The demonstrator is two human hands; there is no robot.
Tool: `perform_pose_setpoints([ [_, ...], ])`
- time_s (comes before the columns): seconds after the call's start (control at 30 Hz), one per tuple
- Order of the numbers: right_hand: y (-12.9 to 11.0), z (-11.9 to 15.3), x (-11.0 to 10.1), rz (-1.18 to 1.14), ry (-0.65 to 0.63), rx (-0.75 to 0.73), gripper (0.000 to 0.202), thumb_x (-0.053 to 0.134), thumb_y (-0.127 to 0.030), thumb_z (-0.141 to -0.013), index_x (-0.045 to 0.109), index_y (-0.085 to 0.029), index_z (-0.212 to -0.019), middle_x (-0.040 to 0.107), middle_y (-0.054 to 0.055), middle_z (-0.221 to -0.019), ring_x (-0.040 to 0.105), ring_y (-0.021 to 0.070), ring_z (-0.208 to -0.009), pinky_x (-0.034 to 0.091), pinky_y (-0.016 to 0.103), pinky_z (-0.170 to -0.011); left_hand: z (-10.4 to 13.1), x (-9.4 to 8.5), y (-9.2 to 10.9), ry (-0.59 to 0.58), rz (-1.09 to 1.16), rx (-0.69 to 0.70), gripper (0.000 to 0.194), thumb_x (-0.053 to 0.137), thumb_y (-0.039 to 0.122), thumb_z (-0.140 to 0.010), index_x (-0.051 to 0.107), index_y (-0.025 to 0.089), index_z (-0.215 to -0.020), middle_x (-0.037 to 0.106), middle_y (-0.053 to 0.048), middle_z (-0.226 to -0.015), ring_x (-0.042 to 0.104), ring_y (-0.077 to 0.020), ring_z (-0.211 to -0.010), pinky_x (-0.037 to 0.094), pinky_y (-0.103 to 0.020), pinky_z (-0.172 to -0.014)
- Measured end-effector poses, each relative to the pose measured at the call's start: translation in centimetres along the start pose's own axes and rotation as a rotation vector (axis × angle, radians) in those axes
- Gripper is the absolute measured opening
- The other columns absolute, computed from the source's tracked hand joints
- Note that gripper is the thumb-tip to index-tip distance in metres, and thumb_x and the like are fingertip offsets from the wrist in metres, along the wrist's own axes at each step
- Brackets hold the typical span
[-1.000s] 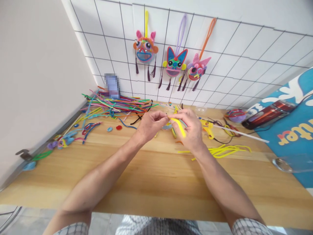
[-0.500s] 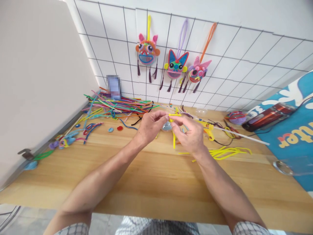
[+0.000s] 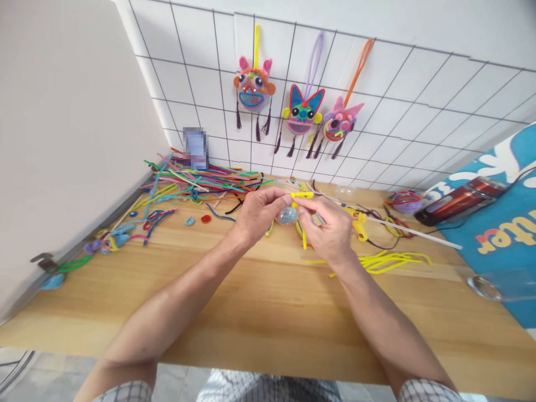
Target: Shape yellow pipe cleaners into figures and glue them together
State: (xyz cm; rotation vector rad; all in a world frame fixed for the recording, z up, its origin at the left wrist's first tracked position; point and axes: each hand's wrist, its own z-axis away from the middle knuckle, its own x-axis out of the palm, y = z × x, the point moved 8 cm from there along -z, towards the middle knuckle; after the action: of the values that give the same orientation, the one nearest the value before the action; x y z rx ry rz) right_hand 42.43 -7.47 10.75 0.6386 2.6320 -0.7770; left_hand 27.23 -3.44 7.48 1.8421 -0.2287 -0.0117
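Above the middle of the table, my left hand [image 3: 260,214] and my right hand [image 3: 327,226] meet fingertip to fingertip. Between them is a bent yellow pipe cleaner [image 3: 302,195], pinched by both hands. One yellow end hangs down beside my right fingers. Just under the fingertips shows a clear plastic ball [image 3: 287,216]; whether the pipe cleaner is fixed to it I cannot tell. A yellow glue gun [image 3: 359,225] lies to the right of my right hand. Loose yellow pipe cleaners [image 3: 387,261] lie near my right wrist.
Many coloured pipe cleaners [image 3: 209,181] are heaped at the back left, by a blurred phone [image 3: 195,148]. Three decorated masks, one with orange ears [image 3: 253,89], hang on the grid wall. A red-brown thermos [image 3: 460,201] and a glass jar [image 3: 486,286] are at right.
Both hands stay pinched together and have shifted very slightly. The yellow pipe cleaner has turned a little, with its hanging end now further right.
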Motion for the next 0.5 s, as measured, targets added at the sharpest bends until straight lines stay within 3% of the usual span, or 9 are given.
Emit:
perform_pose_setpoints([
  [0.2,-0.3,0.1,0.1,0.006,0.004,-0.012,0.020,0.063,-0.018,-0.097,0.079,-0.029,-0.102,0.078,0.002,-0.084,0.072,0.0201,-0.075,0.060,0.038,-0.073,-0.1,-0.2,-0.1,0.000,0.022,-0.037,0.041,0.088,0.057,-0.075,0.078,0.018,-0.076,0.061,0.002,-0.060,0.047,-0.0088,-0.055,0.041,-0.024,-0.055],
  [0.33,0.5,0.4,0.2,-0.059,0.028,0.125,0.006,0.070,-0.023,-0.094,0.068,-0.028,-0.097,0.073,-0.001,-0.076,0.067,0.0180,-0.067,0.059,0.035,-0.068,-0.1,-0.3,-0.2,0.029,0.014,-0.046,0.041,0.089,0.058,-0.072,0.075,0.019,-0.070,0.059,0.003,-0.057,0.046,-0.0091,-0.054,0.041,-0.024,-0.054],
  [0.5,1.3,0.7,0.7,-0.157,0.025,0.227,0.018,0.075,-0.029,-0.091,0.057,-0.027,-0.093,0.070,-0.002,-0.076,0.066,0.0170,-0.067,0.057,0.034,-0.068,0.2,-0.5,0.3,0.090,-0.084,0.022,0.033,0.079,0.048,-0.081,0.072,0.019,-0.067,0.055,0.003,-0.057,0.047,-0.0098,-0.056,0.041,-0.024,-0.055],
])
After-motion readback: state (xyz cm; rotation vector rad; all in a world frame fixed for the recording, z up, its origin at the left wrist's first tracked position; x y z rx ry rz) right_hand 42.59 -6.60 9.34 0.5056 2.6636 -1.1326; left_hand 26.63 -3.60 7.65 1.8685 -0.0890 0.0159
